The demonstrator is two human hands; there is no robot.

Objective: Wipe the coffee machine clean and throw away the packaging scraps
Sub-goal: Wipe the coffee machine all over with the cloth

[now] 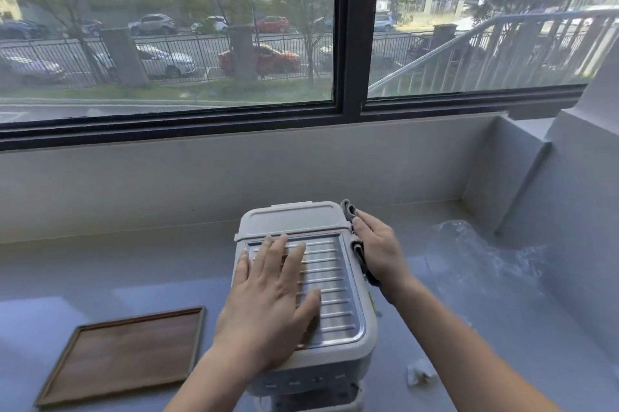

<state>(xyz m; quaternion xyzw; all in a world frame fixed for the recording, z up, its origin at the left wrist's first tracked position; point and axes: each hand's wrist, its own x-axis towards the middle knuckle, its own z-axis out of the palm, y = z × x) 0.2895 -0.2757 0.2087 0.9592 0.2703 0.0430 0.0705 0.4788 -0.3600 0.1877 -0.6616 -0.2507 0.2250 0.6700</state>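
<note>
A white coffee machine [330, 284] with a ribbed metal top plate stands on the grey counter in front of me. My left hand [268, 304] lies flat on that top plate, fingers spread. Against the machine's right side, my right hand [380, 247] presses a folded grey cloth [356, 245]. A crumpled clear plastic wrap [475, 257] lies on the counter to the right of the machine. A small white scrap [420, 376] sits near the machine's front right corner.
A brown wooden tray [124, 356] lies on the counter [100, 264] to the left. A low wall under a large window runs behind the machine. A stepped white ledge [536, 177] rises at the right.
</note>
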